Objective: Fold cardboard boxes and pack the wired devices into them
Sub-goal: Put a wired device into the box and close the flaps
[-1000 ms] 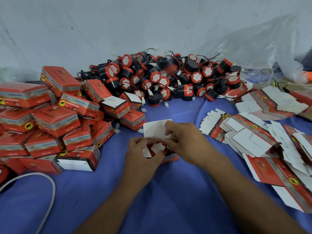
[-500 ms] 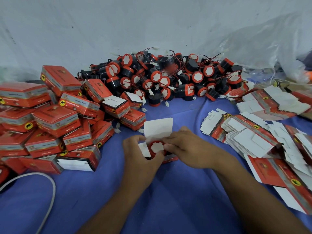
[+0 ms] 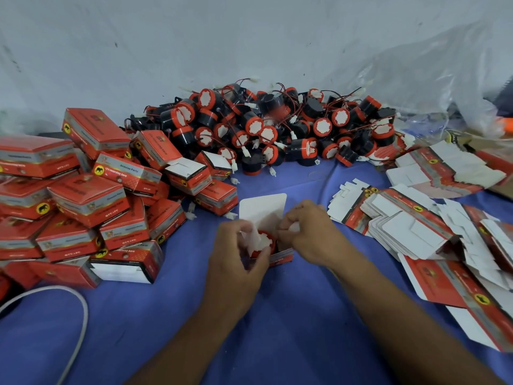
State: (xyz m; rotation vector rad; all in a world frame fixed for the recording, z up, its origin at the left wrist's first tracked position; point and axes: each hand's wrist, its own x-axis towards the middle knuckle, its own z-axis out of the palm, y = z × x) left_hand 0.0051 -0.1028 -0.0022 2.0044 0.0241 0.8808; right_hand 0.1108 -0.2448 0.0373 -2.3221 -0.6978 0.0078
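A small red cardboard box [image 3: 281, 256] stands open on the blue cloth at the centre, its white lid flap [image 3: 262, 208] upright behind. Inside sits a round red device with a white face [image 3: 263, 241]. My left hand [image 3: 237, 257] grips the box's left side and bends a white side flap over the device. My right hand [image 3: 309, 232] pinches the right side flap. A heap of red-and-black wired devices [image 3: 266, 129] lies against the back wall.
Closed red boxes [image 3: 83, 198] are stacked in a pile at the left. Flat unfolded box blanks [image 3: 410, 226] lie spread at the right. A white cable [image 3: 75, 323] curves at the lower left. Crumpled clear plastic [image 3: 433, 76] sits at the back right.
The device has sunk lower into the box. My left hand has started to bend the left side flap inward, and my right hand has shifted to the right flap.
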